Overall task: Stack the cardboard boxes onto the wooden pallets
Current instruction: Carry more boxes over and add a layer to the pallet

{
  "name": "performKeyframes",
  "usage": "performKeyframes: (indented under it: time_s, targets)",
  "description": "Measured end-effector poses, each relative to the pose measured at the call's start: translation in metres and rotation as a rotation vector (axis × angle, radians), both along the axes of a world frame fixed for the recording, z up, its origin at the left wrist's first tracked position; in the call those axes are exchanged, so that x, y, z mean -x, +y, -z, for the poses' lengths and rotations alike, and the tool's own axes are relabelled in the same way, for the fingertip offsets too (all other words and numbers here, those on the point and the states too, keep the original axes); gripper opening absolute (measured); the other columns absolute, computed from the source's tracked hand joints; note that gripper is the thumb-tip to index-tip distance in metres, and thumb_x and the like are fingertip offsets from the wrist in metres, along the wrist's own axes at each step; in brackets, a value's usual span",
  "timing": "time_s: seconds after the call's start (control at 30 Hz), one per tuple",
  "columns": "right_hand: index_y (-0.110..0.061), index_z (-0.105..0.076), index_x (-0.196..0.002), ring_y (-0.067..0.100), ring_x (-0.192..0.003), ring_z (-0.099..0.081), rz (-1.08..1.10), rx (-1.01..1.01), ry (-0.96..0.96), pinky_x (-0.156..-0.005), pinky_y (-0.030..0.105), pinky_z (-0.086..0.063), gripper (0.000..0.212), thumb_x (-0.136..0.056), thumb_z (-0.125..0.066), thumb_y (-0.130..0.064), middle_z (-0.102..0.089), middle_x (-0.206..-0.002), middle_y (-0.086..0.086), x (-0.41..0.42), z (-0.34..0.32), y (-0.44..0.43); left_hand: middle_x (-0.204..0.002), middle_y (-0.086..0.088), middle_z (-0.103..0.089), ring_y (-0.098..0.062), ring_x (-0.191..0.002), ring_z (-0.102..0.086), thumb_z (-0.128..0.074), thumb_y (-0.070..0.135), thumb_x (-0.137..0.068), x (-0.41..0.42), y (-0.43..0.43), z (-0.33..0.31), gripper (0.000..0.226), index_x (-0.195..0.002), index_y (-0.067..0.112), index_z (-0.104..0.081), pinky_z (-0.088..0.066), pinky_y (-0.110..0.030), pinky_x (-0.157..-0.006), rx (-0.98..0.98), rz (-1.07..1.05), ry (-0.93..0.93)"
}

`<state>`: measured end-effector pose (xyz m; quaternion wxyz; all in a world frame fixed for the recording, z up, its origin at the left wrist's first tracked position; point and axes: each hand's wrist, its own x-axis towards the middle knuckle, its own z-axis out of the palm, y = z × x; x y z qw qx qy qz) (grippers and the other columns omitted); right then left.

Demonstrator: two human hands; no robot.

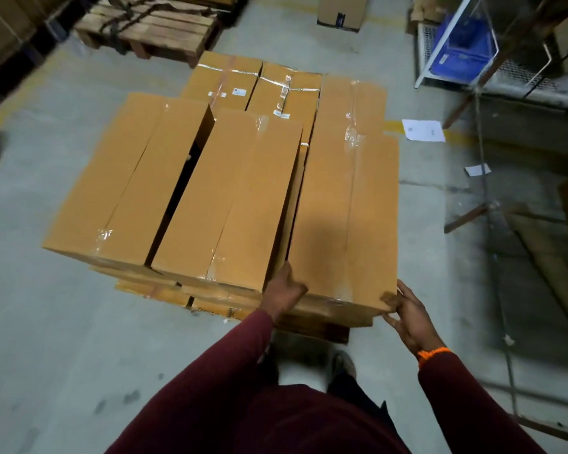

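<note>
Your left arm [217, 365], sleeved in dark red, reaches from 6 o'clock toward 12. Your left hand [284, 291] grips the near left corner of the long box [345, 191], thumb pointing up toward 12. Your right arm [466, 398] comes in from 5 o'clock, angled toward 11. Your right hand [410, 317] pinches the near right corner, thumb on top, fingers spread below.

Long tan boxes [177, 191], sealed with clear tape, lie flat side by side in layers on a pallet [318, 334] barely showing beneath. The rightmost box [345, 208] lies on top. A second pallet [151, 27] stands beyond.
</note>
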<state>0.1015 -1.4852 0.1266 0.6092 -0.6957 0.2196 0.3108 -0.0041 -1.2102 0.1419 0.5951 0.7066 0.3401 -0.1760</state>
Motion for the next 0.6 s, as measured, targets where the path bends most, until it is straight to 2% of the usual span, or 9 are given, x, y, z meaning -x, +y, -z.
performKeyframes:
  time_s: [0.07, 0.1, 0.2, 0.33, 0.4, 0.5, 0.6]
  targets:
    - [-0.020, -0.047, -0.150, 0.024, -0.117, -0.061, 0.033, 0.028, -0.015, -0.093, 0.043, -0.051, 0.055, -0.098, -0.048, -0.002, -0.065, -0.132, 0.010, 0.004, -0.004, 0.007, -0.157, -0.012, -0.040, -0.031, -0.141, -0.042, -0.068, 0.029, -0.093, 0.002, 0.004, -0.001, 0.083, -0.160, 0.012, -0.023, -0.037, -0.043, -0.117, -0.014, 0.060, -0.002]
    - [-0.018, -0.051, -0.147, 0.023, -0.112, -0.062, 0.060, 0.039, -0.021, -0.093, 0.041, -0.051, 0.051, -0.098, -0.049, -0.001, -0.066, -0.127, 0.011, 0.008, -0.005, 0.011, -0.152, -0.012, -0.046, -0.031, -0.137, -0.046, -0.068, 0.027, -0.093, 0.003, 0.006, -0.001, 0.076, -0.157, 0.010, -0.029, -0.040, -0.039, -0.114, -0.030, 0.086, -0.002]
    - [-0.011, -0.057, -0.137, 0.024, -0.113, -0.062, 0.130, 0.066, -0.030, -0.102, 0.039, -0.047, 0.045, -0.095, -0.052, 0.004, -0.066, -0.127, 0.015, 0.021, -0.005, 0.019, -0.133, -0.013, -0.057, -0.032, -0.125, -0.055, -0.066, 0.024, -0.095, 0.005, 0.012, -0.004, 0.056, -0.142, 0.008, -0.042, -0.045, -0.032, -0.099, -0.051, 0.156, 0.010]
    - [-0.019, -0.061, -0.130, 0.023, -0.110, -0.060, 0.085, 0.116, 0.011, -0.107, 0.041, -0.042, 0.051, -0.089, -0.049, 0.008, -0.068, -0.114, 0.007, 0.028, -0.006, 0.031, -0.138, -0.012, -0.054, -0.029, -0.131, -0.051, -0.068, 0.023, -0.094, 0.010, 0.019, -0.006, 0.063, -0.147, 0.004, -0.038, -0.043, -0.033, -0.105, 0.000, 0.171, 0.028]
    - [-0.016, -0.062, -0.127, 0.021, -0.103, -0.059, 0.056, 0.122, 0.025, -0.100, 0.037, -0.044, 0.050, -0.086, -0.048, 0.009, -0.065, -0.108, 0.007, 0.029, -0.008, 0.034, -0.136, -0.011, -0.055, -0.030, -0.129, -0.053, -0.069, 0.023, -0.092, 0.010, 0.023, -0.006, 0.062, -0.144, 0.005, -0.041, -0.044, -0.033, -0.105, 0.023, 0.148, 0.044]
    - [-0.005, -0.058, -0.130, 0.016, -0.090, -0.056, 0.028, 0.128, -0.001, -0.079, 0.023, -0.047, 0.051, -0.086, -0.041, 0.014, -0.060, -0.101, 0.008, 0.030, -0.017, 0.037, -0.132, -0.011, -0.058, -0.029, -0.123, -0.055, -0.067, 0.028, -0.091, 0.009, 0.028, -0.006, 0.059, -0.141, 0.007, -0.043, -0.044, -0.030, -0.095, 0.028, 0.178, 0.073]
    - [-0.004, -0.058, -0.128, 0.014, -0.082, -0.052, 0.057, 0.118, -0.005, -0.070, 0.018, -0.048, 0.052, -0.086, -0.037, 0.018, -0.057, -0.096, 0.008, 0.030, -0.022, 0.041, -0.132, -0.011, -0.058, -0.029, -0.119, -0.056, -0.066, 0.041, -0.079, 0.009, 0.032, -0.007, 0.079, -0.146, 0.010, -0.040, -0.049, -0.039, -0.101, 0.038, 0.213, 0.080]
